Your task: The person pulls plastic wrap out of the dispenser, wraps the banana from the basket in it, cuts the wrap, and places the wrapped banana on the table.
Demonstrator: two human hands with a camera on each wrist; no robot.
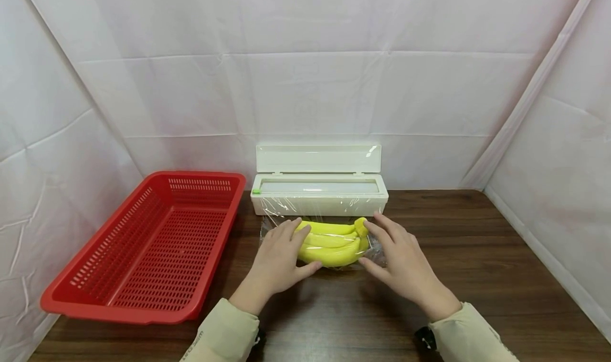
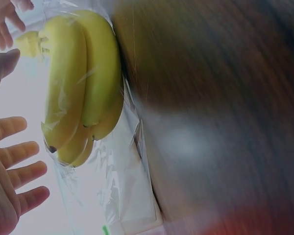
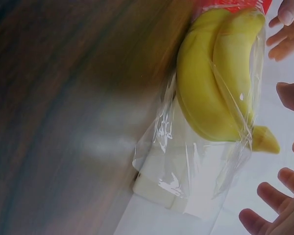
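A bunch of yellow bananas (image 1: pixel 329 242) lies on the table with clear plastic film (image 3: pixel 174 161) around it. The film runs back to a white film dispenser box (image 1: pixel 320 204) whose lid stands raised. My left hand (image 1: pixel 281 253) is at the left end of the bananas, fingers spread and relaxed. At the stem end my right hand (image 1: pixel 401 256) hovers with its fingers apart and loosely bent. In both wrist views the fingers stand a little away from the bananas (image 2: pixel 81 78), gripping nothing.
A red plastic basket (image 1: pixel 210 277) with slotted walls stands on the left of the dark wooden table (image 1: pixel 477 277). White cloth (image 1: pixel 305 96) hangs behind and at both sides. A small green slider (image 1: pixel 256 191) sits at the left of the dispenser.
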